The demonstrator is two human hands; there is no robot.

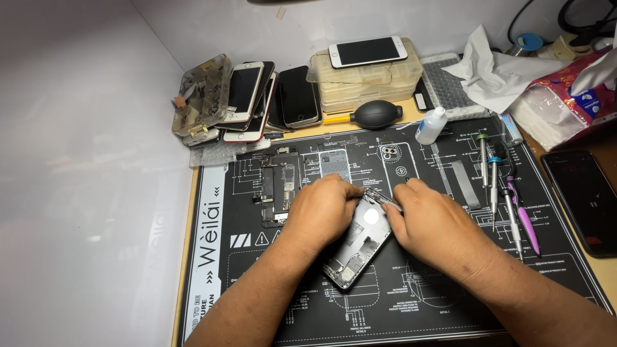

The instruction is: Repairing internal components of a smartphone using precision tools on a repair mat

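An opened phone housing (361, 243) lies tilted on the black repair mat (424, 302), its inner parts facing up. My left hand (321, 212) grips its upper left edge. My right hand (427, 222) rests on its upper right corner and pinches metal tweezers (380, 196) whose tips point at the housing's top. A removed circuit board and small parts (279, 183) lie on the mat just left of my left hand.
A pile of phones (257, 99) and a parts box (202, 93) stand at the back left. Stacked plastic cases with a phone on top (366, 71), a black air blower (376, 114), a small bottle (430, 125), screwdrivers (495, 180), tissues (553, 103), dark phone (581, 199) at right.
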